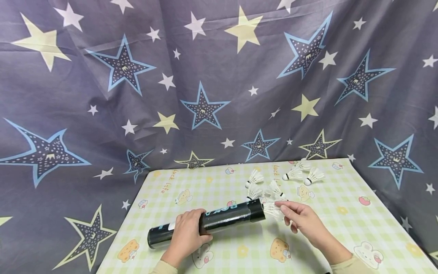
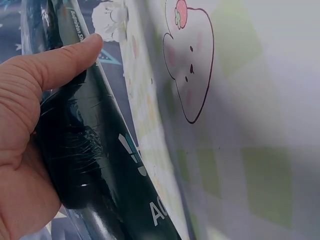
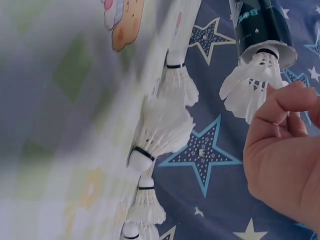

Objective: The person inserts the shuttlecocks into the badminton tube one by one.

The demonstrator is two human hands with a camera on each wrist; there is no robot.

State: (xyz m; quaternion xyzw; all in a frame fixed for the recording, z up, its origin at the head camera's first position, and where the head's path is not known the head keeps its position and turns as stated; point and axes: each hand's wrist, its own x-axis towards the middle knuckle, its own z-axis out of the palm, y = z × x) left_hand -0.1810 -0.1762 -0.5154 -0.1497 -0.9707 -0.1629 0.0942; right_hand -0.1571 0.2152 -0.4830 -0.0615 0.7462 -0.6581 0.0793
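The left hand [image 1: 187,233] grips a black tube [image 1: 232,216], fingers curled around its wall; the left wrist view adds white lettering not legible in the head view. The right hand [image 1: 305,220] pinches the feather skirt of a shuttlecock [image 1: 272,210] at the tube's mouth. Its black-banded base, indistinct in the head view, appears at the opening in the right wrist view. Beyond, loose shuttlecocks [image 1: 315,176] lie on the checked tablecloth [image 1: 202,192], before a star-patterned curtain [image 1: 219,68].

Soft shadows; diffuse light (some glare)
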